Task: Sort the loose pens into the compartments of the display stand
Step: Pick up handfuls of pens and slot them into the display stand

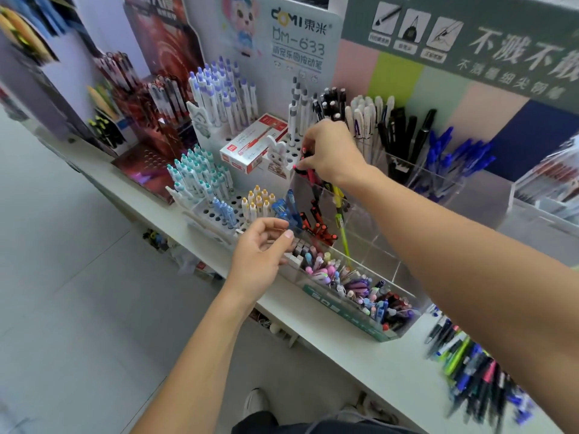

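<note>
Pinching a red-and-black pen (308,173), the right hand (332,151) reaches forward with wrist bent down, fingertips curled over the clear stand (369,233); the pen hangs tip-down into a compartment just below. Nearer and lower, the left hand (260,255) hovers palm-up, fingers loosely spread, holding nothing, beside blue pens (289,211). Loose pens (476,371) lie well right.

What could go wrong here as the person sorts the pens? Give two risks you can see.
1. The right hand grips several red and black pens above the clear compartment; one might slip out.
2. The loose pens lie near the shelf edge and could roll off.
</note>
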